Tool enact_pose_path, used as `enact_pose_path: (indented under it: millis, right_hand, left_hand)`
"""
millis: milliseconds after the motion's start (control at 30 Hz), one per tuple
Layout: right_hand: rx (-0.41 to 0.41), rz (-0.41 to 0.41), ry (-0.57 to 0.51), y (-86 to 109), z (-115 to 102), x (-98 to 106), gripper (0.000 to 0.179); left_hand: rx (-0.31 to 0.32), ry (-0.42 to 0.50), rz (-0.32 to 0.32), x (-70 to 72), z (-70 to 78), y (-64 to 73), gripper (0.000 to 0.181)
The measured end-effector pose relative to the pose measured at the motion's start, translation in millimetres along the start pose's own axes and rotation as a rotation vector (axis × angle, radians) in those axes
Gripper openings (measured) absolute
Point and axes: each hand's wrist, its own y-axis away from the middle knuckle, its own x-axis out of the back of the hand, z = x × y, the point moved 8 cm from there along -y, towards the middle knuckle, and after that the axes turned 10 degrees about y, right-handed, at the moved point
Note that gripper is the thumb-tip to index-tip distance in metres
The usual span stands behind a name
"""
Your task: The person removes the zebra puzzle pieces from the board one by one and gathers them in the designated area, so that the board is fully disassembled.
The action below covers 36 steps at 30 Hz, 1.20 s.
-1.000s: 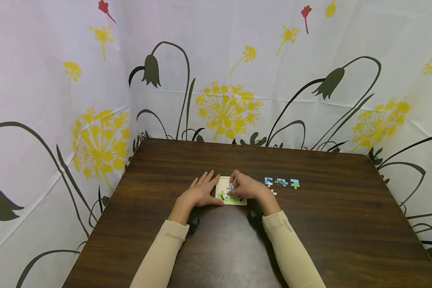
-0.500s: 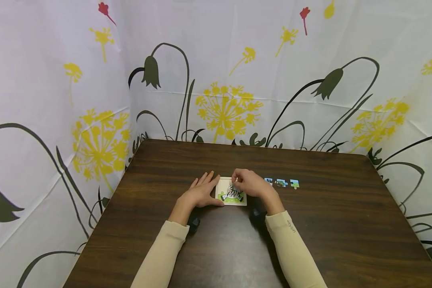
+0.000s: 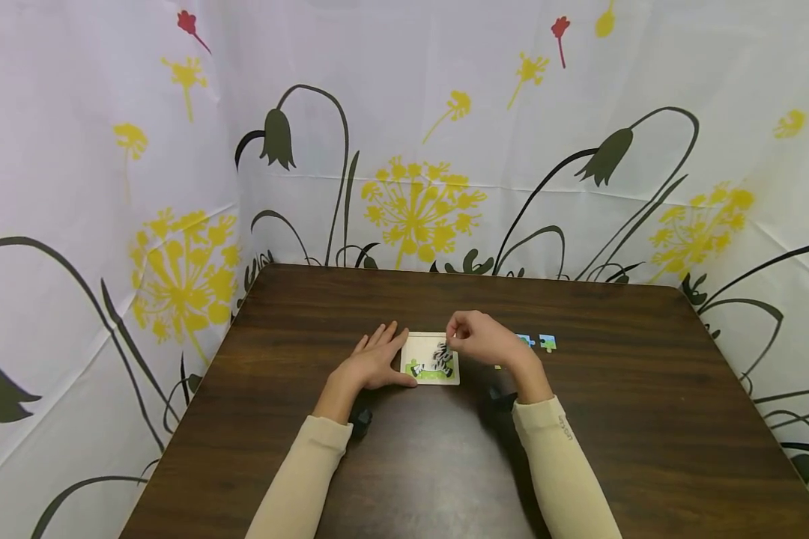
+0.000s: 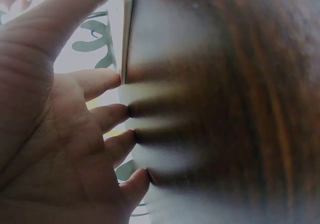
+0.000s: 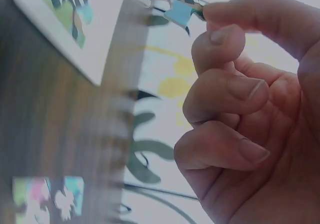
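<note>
Background: white curtain [image 3: 404,112] printed with yellow dandelion heads, drooping grey-green bellflowers and small red blooms, hung behind the far edge and along both sides. Surface [image 3: 404,457]: dark brown wood grain, glossy at the near middle.

Puzzle tray [image 3: 418,346]: square, pale, flat on the surface, between the two hands. Its near part and right side carry green and black-and-white striped pieces; pale base shows at far left.

Left hand [image 3: 372,367]: at the tray's left side, fingers spread and relaxed, grasping nothing. Thumb lies by the near left corner; the left wrist view shows the index fingertip touching the tray edge and the other fingertips on the surface.

Right hand [image 3: 488,344]: at the tray's far right corner. Thumb and index finger pinch a puzzle piece [image 5: 179,12], light blue in part; the remaining fingers are curled toward the palm. In the right wrist view the piece is raised, apart from the tray.

Loose pieces [image 3: 547,343]: on the surface to the right of the tray, blue and green, some partly hidden by the right hand in the head view.

Sleeves [image 3: 566,464]: cream, dark lettering on the right one.
</note>
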Motion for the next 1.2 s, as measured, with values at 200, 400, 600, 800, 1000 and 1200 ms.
enact_pose_path:
  millis: [200, 400, 600, 800, 1000, 1200]
  right_hand:
    - [-0.030, 0.011, -0.029, 21.7, 18.1, 16.9, 0.004]
    - [-0.050, 0.042, 0.008, 41.2, 44.0, 35.6, 0.006]
    - [-0.096, 0.032, 0.032, 60.4, 75.2, 50.4, 0.009]
    - [-0.169, -0.032, 0.038, 72.7, 100.6, 53.3, 0.014]
    - [-0.202, -0.093, 0.022, 68.5, 116.0, 43.6, 0.015]
    - [-0.201, -0.047, 0.041, 62.9, 121.7, 42.4, 0.011]
  left_hand:
    - [-0.006, 0.007, -0.006, -2.6, 1.0, 1.1, 0.115]
    - [0.016, -0.002, -0.008, -6.6, -5.7, -3.1, 0.115]
    - [0.019, 0.005, -0.007, -7.5, -8.3, -3.8, 0.113]
    - [0.017, 0.009, -0.015, -5.9, -6.7, -0.9, 0.114]
    - [0.041, 0.018, -0.025, -9.1, -14.9, -5.4, 0.113]
    - [0.021, 0.024, -0.014, -6.8, -13.0, -7.3, 0.115]
